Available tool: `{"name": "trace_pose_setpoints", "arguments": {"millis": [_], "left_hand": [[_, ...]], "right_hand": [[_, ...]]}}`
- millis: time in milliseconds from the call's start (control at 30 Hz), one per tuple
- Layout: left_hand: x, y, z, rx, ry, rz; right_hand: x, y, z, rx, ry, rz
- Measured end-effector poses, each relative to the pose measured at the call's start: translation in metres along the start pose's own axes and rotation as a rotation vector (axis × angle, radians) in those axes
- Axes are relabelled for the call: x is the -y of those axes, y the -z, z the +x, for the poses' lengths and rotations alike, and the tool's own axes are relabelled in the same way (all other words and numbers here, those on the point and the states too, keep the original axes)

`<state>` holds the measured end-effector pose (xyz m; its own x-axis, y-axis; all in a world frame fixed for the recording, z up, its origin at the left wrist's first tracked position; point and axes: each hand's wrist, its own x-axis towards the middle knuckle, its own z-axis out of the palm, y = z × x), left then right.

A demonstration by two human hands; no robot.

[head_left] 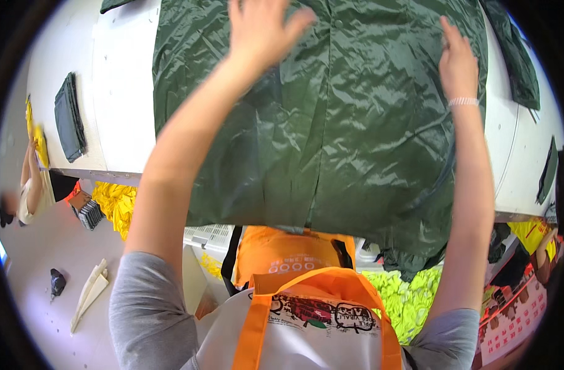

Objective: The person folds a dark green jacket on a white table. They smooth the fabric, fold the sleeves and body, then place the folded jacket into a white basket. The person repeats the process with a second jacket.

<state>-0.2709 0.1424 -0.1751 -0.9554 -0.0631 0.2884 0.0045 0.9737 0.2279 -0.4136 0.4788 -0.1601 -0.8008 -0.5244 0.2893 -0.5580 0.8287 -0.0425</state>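
A dark green, shiny raincoat (322, 129) with a snap-button front lies spread over the white table, its lower part hanging past the front edge. Over its upper left part is my left hand (263, 31), thumb and fingers apart; the fingertips are cut off by the frame's top. My right hand (460, 68), a pale band at the wrist, lies along the garment's right side with fingers stretched out. Neither hand grasps anything. Whether each palm touches the fabric or hovers just above it, I cannot tell.
A folded dark green garment (70, 117) lies on the white table (124, 92) at left; another dark green piece (513, 61) is at right. Below are an orange bag (294, 250), yellow fabric (116, 203) and lime-green fabric (408, 299). A co-worker (32, 185) is at far left.
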Motion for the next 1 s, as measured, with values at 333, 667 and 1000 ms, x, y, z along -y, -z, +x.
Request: {"name": "trace_pose_setpoints", "arguments": {"millis": [333, 667, 1000], "left_hand": [[-0.11, 0.011, -0.088, -0.037, -0.07, -0.126], [-0.236, 0.082, -0.361, 0.31, 1.568, -1.192], [-0.26, 0.099, -0.359, -0.053, 1.357, -1.826]], "right_hand": [[0.022, 0.011, -0.095, 0.069, -0.033, -0.004], [0.097, 0.112, -0.284, 0.475, -0.277, 1.021], [0.17, 0.153, -0.342, 0.529, -0.046, 1.086]]}}
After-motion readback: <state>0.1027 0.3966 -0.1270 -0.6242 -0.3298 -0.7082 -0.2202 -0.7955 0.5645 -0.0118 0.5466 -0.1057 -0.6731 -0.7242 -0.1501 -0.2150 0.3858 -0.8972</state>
